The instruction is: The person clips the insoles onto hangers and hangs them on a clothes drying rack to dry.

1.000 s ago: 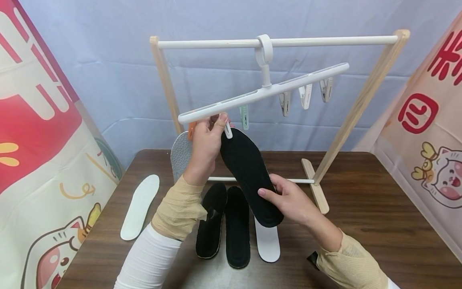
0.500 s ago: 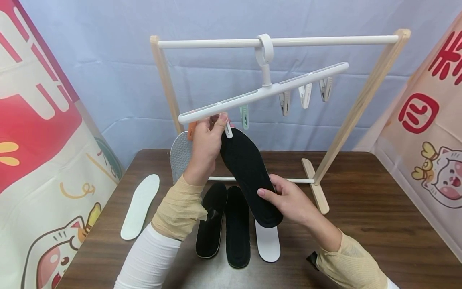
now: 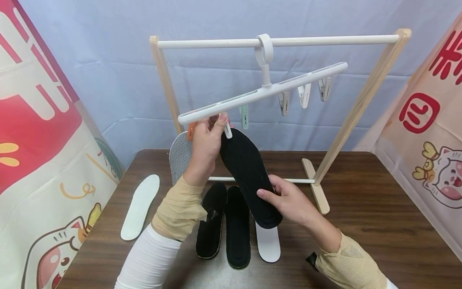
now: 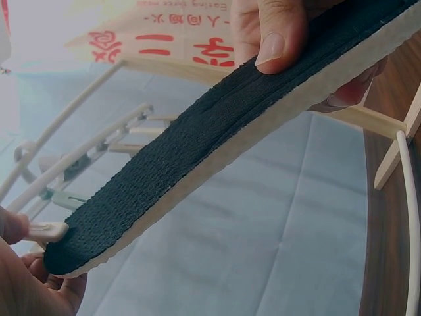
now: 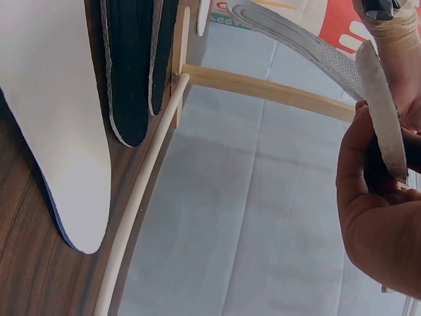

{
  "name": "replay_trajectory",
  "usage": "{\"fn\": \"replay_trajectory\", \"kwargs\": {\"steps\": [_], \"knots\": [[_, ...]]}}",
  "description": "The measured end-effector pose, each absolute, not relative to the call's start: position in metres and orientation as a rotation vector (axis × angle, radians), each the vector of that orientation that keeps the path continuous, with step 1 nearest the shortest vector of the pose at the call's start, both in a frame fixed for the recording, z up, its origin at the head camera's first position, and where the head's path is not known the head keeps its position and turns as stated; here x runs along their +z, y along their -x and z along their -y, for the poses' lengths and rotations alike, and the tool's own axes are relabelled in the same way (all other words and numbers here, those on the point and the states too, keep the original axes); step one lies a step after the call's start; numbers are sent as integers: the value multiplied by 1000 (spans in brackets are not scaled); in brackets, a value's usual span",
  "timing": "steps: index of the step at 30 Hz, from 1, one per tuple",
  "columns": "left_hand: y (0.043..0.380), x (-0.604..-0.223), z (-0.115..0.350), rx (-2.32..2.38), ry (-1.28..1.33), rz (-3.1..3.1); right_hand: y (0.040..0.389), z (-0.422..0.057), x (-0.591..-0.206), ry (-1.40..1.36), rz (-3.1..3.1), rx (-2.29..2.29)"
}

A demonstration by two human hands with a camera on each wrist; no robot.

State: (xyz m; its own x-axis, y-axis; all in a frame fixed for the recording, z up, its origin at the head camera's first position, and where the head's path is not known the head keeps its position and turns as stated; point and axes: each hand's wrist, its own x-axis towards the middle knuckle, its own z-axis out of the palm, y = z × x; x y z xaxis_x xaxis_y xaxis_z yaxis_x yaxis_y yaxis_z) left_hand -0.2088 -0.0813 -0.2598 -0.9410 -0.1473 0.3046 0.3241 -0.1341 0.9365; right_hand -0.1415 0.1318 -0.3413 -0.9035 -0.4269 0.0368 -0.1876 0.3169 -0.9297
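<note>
My left hand [image 3: 205, 144] pinches a white clothespin [image 3: 228, 131] hanging from the low left side of a tilted white clip hanger [image 3: 245, 97]. The clothespin's tip lies over the top end of a black insole [image 3: 249, 172]. Near the insole's lower end, my right hand [image 3: 290, 198] grips it with the thumb on the black face and fingers behind. A pale underside edge [image 4: 217, 151] runs along it in the left wrist view. Beside my left hand, a grey insole [image 3: 179, 154] hangs from an orange clothespin [image 3: 191, 130], partly hidden by that hand.
A wooden rack [image 3: 339, 120] with a white top rail [image 3: 325, 41] carries the hanger. Several other clothespins dangle from it, including a green one [image 3: 244, 117]. On the brown table [image 3: 361, 224] lie two black insoles [image 3: 238, 237], a white insole [image 3: 268, 245] and a pale one [image 3: 140, 206].
Both hands keep their grip with almost no movement. The black insole's lower end and the hanger's right end shift very slightly.
</note>
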Motion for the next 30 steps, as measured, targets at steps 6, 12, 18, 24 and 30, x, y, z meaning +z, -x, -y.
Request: {"fn": "replay_trajectory", "kwargs": {"steps": [6, 12, 18, 24, 30], "knots": [[209, -261, 80, -2147, 204, 1820, 141, -133, -341, 560, -2369, -1618], [209, -262, 80, -2148, 203, 1821, 141, -134, -342, 552, -2380, -1611], [209, -262, 80, -2132, 187, 1838, 141, -134, -342, 556, -2389, -1605], [209, -262, 81, -2124, 196, 1847, 140, -134, -342, 546, -2384, -1604], [209, -262, 81, -2114, 204, 1852, 140, -135, -342, 546, -2371, -1608]]}}
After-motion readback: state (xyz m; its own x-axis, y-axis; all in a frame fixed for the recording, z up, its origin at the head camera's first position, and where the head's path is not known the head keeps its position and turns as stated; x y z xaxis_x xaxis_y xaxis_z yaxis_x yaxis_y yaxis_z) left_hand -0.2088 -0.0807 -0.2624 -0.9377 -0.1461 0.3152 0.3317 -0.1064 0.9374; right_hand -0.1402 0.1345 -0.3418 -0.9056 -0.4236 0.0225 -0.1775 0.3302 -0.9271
